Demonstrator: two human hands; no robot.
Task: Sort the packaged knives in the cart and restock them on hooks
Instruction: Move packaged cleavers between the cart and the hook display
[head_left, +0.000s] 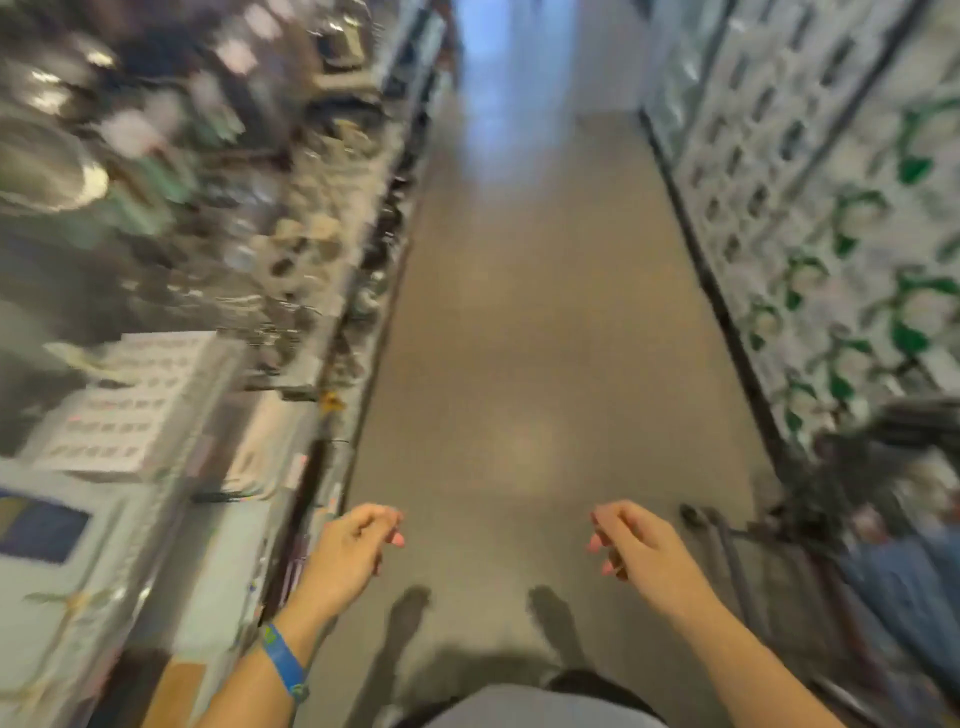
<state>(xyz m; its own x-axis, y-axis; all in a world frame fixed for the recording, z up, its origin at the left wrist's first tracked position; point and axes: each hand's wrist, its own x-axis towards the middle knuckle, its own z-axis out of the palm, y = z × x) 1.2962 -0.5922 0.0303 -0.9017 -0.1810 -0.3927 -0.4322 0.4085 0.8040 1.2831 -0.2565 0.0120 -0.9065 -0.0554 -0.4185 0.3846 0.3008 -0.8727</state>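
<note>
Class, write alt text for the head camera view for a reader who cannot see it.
The left hand, with a blue wristband, and the right hand reach forward empty, fingers loosely curled, over a grey-brown aisle floor. Blurred shelves of metal cookware stand left, white-and-green packaged goods right, a dark metal cart frame at lower right.

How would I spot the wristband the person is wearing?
Start at the grey aisle floor running up the middle, then drop to the left hand near the bottom. The wristband circles the wrist behind it; it is bright blue, while the right hand has a bare wrist.
</note>
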